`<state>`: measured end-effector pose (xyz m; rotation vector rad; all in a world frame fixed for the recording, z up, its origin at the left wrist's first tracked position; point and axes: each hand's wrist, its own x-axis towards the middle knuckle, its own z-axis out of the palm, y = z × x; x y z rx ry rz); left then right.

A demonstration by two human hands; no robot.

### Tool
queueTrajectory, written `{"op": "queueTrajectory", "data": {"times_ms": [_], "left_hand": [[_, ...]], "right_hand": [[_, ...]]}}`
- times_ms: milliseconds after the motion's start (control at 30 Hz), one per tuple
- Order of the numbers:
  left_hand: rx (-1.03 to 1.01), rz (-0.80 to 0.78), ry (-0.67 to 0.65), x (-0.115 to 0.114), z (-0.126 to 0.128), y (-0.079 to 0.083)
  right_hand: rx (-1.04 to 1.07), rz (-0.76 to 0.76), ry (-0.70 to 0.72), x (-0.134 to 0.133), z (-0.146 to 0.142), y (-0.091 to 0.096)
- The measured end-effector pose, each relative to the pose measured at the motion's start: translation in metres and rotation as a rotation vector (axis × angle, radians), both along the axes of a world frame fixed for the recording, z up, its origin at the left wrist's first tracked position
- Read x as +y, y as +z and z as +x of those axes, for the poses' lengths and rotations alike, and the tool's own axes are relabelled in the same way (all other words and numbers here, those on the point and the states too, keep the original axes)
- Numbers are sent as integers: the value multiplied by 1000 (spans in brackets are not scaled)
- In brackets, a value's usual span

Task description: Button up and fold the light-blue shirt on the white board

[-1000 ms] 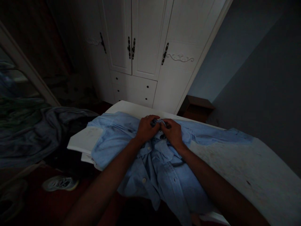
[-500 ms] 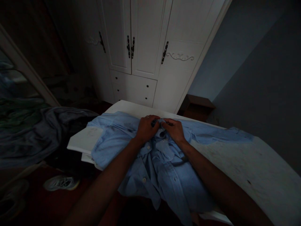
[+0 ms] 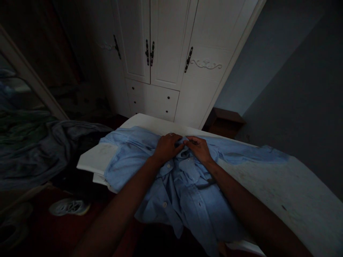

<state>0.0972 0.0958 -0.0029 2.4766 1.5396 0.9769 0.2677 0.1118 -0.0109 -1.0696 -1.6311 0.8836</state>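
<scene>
A light blue button-up shirt lies spread over a white table, its front hanging past the near edge. Its sleeves reach out to the left and right. At the collar, my left hand pinches the cloth, a ring on one finger. Close beside it, my right hand grips the collar cloth too, the two thumbs almost meeting. White buttons show on the left front panel, and a buttonhole on the right one. Exactly what lies between the fingertips is hidden.
Bare tabletop with small dark marks shows at right. Behind the table stands a white wardrobe; a brown wooden cabinet sits to its right. Dark clothes are heaped at left, above a shoe on the red floor.
My thumbs and fingertips have shifted slightly at the collar, with the left thumb now closer to the right fingers. The shirt lies as before.
</scene>
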Motion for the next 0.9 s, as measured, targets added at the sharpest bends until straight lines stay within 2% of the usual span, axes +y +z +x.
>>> {"op": "queueTrajectory", "data": {"times_ms": [167,267,400,500,667,800,900], "left_hand": [[96,-43,96,-4,6,5],[131,-56,126,-3,8,5],[68,-48,122,1,7,1],[10,-41,111,3,7,-1],[-106,-64,71,3,6,-1],[-199,-101,61,4,6,-3],[-271,-119,62,5,5,-4]], "right_hand": [[-20,22,22,2,0,-3],[-46,66,-41,4,-3,-8],[-57,120,-114,4,-6,-12],[-119,271,-104,1,-7,-10],[-372,618,20,2,-1,-4],[-561,703,66,7,9,-1],[-595,703,108,10,14,2]]}}
